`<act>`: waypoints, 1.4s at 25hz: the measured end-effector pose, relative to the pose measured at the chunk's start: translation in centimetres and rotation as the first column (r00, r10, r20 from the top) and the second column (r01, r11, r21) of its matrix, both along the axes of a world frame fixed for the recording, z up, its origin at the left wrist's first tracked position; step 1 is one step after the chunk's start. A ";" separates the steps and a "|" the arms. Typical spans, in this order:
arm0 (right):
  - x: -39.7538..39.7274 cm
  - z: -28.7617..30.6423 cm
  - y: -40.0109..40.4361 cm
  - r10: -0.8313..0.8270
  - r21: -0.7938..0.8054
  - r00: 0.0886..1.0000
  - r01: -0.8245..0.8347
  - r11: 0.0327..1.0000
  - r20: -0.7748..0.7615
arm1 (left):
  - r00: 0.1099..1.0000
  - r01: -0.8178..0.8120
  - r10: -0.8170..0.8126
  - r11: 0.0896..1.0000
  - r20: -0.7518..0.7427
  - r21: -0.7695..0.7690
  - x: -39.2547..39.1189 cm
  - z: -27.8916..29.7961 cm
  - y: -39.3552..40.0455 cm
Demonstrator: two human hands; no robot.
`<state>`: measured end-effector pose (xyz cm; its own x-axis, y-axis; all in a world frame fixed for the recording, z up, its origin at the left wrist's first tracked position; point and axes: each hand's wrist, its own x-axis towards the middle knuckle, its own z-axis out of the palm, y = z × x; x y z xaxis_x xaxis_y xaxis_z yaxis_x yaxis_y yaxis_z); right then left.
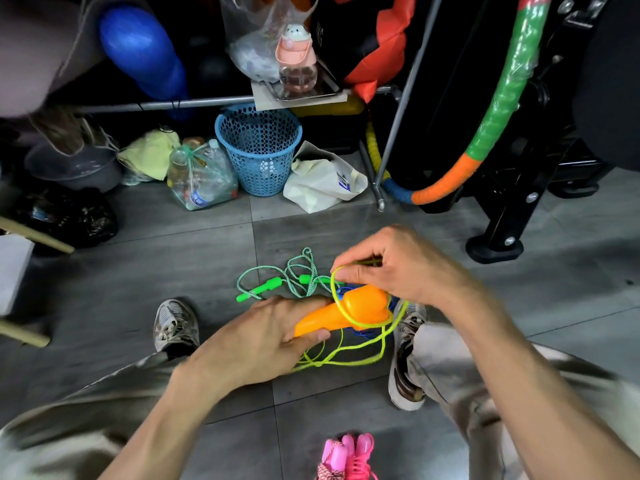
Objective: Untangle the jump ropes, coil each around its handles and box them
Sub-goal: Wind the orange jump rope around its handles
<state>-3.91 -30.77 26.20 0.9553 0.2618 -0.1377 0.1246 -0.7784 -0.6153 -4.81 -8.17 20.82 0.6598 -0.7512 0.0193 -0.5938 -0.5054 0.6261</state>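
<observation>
Two hands working a yellow-green cord around orange handles.

The left hand [266, 336] is gripping the narrow ends of the orange handles [346, 311], fingers curled round them, while the right hand [391, 268] is pinching a loop of the yellow-green cord [360, 355] just above the handles' wide ends. More cord is hanging in slack loops below the grip. Beyond the hands, a green jump rope [277, 282] is lying tangled on the grey floor [173, 258]; nearer the person, a coiled pink rope [349, 455] is resting.
</observation>
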 end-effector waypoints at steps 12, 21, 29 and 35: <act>-0.6 0.0 2.8 -0.038 0.745 0.971 0.205 0.635 -0.235 | 0.962 -0.256 0.158 0.808 -0.222 -0.531 -0.8 3.6 1.5; -0.2 -1.9 3.0 -0.035 0.856 0.983 0.176 0.486 -0.182 | 0.931 -0.353 0.231 0.770 -0.283 -0.531 0.3 3.7 2.2; 0.3 -3.9 5.2 -0.344 0.661 0.937 0.296 0.690 -0.061 | 0.802 -0.483 0.095 0.683 -0.590 -0.547 -0.6 3.4 0.9; -2.2 -4.3 7.5 -0.096 -0.024 0.989 0.099 0.995 0.114 | 0.786 -0.617 0.613 0.766 -0.081 -0.181 0.8 1.5 1.2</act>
<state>-6.07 -23.24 21.87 0.9859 0.1638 -0.0338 0.1144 -0.8079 -0.5782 -4.03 -7.01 22.37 0.9807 -0.1671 0.1019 -0.1858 -0.6311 0.7531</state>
